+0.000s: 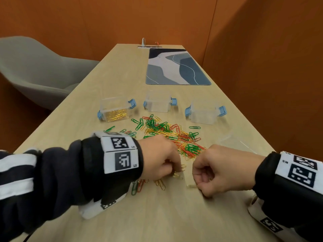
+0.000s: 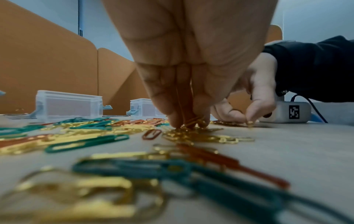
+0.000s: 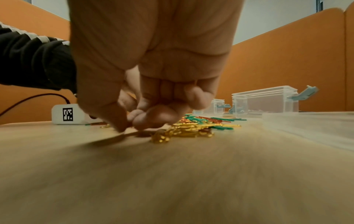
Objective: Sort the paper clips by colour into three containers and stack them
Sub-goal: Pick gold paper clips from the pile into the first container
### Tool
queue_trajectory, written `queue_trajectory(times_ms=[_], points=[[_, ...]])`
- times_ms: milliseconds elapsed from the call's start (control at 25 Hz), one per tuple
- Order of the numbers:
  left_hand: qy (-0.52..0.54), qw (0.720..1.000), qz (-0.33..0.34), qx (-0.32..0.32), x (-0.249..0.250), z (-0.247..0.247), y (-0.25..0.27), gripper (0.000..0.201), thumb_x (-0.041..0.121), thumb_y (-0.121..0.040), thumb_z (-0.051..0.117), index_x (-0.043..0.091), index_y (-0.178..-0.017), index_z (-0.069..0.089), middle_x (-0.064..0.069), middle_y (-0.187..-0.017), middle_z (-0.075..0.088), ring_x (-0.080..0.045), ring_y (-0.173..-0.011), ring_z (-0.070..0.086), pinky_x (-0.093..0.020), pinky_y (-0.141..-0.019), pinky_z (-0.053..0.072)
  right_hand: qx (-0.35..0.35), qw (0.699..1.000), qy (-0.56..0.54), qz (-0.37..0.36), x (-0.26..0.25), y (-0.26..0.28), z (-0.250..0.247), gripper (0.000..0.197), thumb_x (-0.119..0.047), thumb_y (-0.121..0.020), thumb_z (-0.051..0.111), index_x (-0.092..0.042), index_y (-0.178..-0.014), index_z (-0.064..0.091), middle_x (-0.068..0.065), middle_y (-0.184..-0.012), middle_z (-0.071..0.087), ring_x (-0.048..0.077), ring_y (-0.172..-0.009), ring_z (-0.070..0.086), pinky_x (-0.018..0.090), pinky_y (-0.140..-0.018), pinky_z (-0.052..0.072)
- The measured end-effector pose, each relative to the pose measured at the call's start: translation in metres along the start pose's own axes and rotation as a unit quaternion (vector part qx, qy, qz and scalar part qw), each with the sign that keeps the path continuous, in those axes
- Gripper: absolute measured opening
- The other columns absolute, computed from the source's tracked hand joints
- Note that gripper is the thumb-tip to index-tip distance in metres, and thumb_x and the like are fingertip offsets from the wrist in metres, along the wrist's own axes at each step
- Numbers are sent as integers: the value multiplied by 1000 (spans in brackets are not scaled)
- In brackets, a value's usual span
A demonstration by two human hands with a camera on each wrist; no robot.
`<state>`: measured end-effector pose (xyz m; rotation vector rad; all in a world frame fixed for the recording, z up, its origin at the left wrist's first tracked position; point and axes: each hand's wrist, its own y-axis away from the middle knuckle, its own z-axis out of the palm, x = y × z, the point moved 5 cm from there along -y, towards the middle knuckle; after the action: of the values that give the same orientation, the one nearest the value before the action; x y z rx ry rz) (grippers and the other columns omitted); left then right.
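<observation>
Your left hand (image 1: 158, 157) is down on the pale wooden table (image 1: 157, 215), fingers bunched narrow; the left wrist view shows the fingertips (image 2: 175, 119) pinching a few gold paper clips (image 2: 193, 121) at the near edge of the loose pile. Just beside it, your right hand (image 1: 222, 170) is curled tight, thumb and forefinger pinching one small gold clip (image 1: 191, 186) against the table; the remaining fingers are folded into the palm, and you cannot tell whether they hold more.

The mixed heap of green, red and gold paper clips (image 1: 172, 135) lies between your hands and the containers, with a few strays near your left wrist (image 1: 138, 186).

Beyond the heap, three clear plastic boxes with blue latches stand in a row, apart from each other. The left box (image 1: 115, 109) holds a layer of gold clips (image 1: 116, 115). The middle box (image 1: 158, 102) and the right box (image 1: 204, 111) show nothing inside. A clear lid (image 1: 234, 141) lies flat on the table near your right hand.
</observation>
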<state>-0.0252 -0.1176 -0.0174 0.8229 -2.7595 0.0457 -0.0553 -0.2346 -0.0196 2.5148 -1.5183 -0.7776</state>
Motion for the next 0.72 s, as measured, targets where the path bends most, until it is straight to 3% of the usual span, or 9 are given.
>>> queue_trajectory(times_ms=[160,240,400,560,640,720], points=[[7,998,43,36,4,-4,5,40,17,-80,41,19,-111,67,1,-111,65,-16,-105,55,-24,-91,40,222,971,4,87,21,3,-35,6,-24,-74,63,-23,-69,63,-7,-66,62,6,-57,51,19,-54,43],[-13,998,66,0,14,3,-5,45,12,-82,42,18,-124,58,-1,-123,59,-19,-113,49,-27,-96,37,264,957,6,118,28,3,-41,6,-26,-80,61,-28,-73,60,-10,-69,62,3,-60,52,17,-55,39],[-101,991,55,-73,24,16,-23,57,7,-85,43,23,-139,41,5,-141,44,-19,-120,39,-33,-103,34,233,965,-3,116,30,5,-33,5,-25,-79,62,-27,-74,62,-11,-65,60,1,-58,53,9,-52,37],[-54,996,63,-39,13,9,-9,44,6,-85,42,19,-123,59,2,-123,59,-17,-114,47,-35,-100,40,169,978,-35,120,37,15,-26,10,-23,-79,65,-29,-71,66,-11,-65,63,-11,-65,53,5,-57,41],[-26,996,84,-11,15,7,-3,42,7,-84,43,16,-122,60,-1,-123,60,-20,-114,49,-36,-98,43,128,983,-34,129,38,15,-22,9,-23,-79,67,-30,-74,69,-13,-69,66,-10,-64,53,3,-57,39],[-1,989,146,-8,32,11,-7,42,4,-84,47,11,-124,58,-6,-124,59,-26,-114,51,-37,-97,43,115,984,-21,131,36,11,-22,10,-20,-80,67,-29,-78,71,-14,-72,65,-4,-61,54,1,-54,37]])
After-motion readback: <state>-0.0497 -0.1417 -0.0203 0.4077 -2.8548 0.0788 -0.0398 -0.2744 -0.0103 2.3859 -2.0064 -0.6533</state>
